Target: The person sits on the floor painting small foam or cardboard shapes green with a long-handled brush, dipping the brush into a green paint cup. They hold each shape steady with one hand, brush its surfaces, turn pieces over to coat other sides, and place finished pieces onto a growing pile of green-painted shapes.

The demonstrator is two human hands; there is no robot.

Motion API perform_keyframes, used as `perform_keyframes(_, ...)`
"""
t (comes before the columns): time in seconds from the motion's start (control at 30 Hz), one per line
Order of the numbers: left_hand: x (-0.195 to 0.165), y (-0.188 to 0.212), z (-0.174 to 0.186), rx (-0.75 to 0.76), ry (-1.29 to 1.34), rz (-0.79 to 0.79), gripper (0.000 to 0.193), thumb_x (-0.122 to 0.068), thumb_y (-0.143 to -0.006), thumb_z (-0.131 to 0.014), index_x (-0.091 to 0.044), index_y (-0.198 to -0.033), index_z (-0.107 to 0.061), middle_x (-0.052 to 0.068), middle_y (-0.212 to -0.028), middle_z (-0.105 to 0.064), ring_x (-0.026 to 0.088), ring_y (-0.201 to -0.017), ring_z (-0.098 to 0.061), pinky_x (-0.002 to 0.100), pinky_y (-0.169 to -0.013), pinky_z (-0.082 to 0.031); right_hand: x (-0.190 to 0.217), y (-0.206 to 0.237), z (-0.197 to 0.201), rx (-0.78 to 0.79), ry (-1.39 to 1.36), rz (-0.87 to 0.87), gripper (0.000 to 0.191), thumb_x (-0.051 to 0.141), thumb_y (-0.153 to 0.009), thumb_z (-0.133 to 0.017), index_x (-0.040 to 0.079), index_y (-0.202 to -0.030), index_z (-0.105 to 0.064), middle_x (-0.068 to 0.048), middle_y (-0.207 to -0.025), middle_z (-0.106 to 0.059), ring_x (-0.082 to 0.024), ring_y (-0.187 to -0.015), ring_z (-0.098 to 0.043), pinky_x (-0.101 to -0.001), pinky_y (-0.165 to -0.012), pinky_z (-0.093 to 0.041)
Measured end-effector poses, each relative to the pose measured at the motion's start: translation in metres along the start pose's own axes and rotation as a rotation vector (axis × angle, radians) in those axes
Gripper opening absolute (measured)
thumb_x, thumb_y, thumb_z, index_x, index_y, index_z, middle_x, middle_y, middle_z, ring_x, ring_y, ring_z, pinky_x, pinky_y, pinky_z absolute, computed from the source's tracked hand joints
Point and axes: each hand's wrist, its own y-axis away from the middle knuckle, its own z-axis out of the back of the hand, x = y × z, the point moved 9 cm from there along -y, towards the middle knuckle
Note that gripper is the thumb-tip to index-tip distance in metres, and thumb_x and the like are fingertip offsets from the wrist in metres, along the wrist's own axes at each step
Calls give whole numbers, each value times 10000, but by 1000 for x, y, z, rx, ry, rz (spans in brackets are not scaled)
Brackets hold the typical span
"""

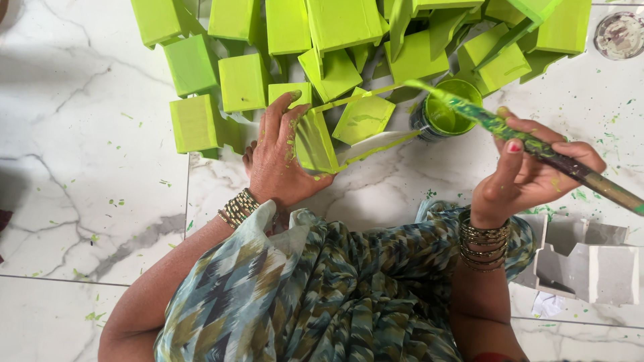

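My left hand (pixel 278 161) grips a small box-like piece (pixel 335 137), partly painted lime green, with its white edges still showing, tilted on the marble floor. My right hand (pixel 530 171) holds a paint-smeared brush (pixel 537 147) whose green tip reaches over a small can of green paint (pixel 446 110). Green paint marks the fingers of both hands. Bangles sit on both wrists.
Several lime-green painted box pieces (pixel 241 80) lie heaped across the top of the view. Unpainted grey-white pieces (pixel 590 261) rest at the right. A round lid (pixel 618 33) lies at the top right. Green spatter dots the white marble floor (pixel 87 167).
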Motion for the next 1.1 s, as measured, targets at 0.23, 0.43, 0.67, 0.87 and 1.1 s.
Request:
perform_keyframes(0.23, -3, -2, 2, -26, 25, -36, 1001, -318, -587, -939, -50, -1417, -447, 203, -1494, -400, 430, -1364, -467, 514, -1038, -512, 8, 1, -9, -47, -16, -24, 420, 85, -1087, -666, 116, -1252, -281, -246, -1112, -687, -308, -1055, -755, -381, -875, -700)
perform_keyframes(0.43, 1, -1, -1, -1, 28, 14, 951, -316, -631, -925, -55, -1419, -461, 197, -1506, -407, 427, -1374, -479, 505, -1018, -521, 26, 20, -30, -5, -146, -52, 432, 30, -1091, -656, 124, -1305, -293, -229, -1084, -664, -274, -1011, -705, -458, -989, -683)
perform_keyframes(0.67, -4, -1, 2, -36, 19, -24, 973, -322, -617, -937, -52, -1420, -460, 201, -1503, -401, 435, -1362, -467, 526, -1036, -504, 30, 20, -28, 12, -116, 25, 415, 38, -1066, -644, 121, -1277, -296, -232, -1088, -640, -266, -969, -693, -456, -972, -677)
perform_keyframes(0.87, -2, 0, 5, -33, 38, -25, 971, -324, -620, -935, -49, -1418, -456, 203, -1501, -395, 440, -1359, -470, 524, -1031, -505, 1, 2, 1, -48, 100, -25, 406, 88, -1082, -674, 110, -1222, -293, -286, -1173, -711, -251, -880, -695, -328, -821, -639)
perform_keyframes(1.1, -3, -2, 1, -20, 34, -21, 953, -325, -634, -928, -55, -1419, -459, 195, -1493, -402, 426, -1337, -489, 526, -1012, -510, 5, 8, -2, -70, -2, 0, 416, 89, -1139, -675, 119, -1272, -282, -253, -1130, -681, -314, -1040, -751, -363, -817, -717)
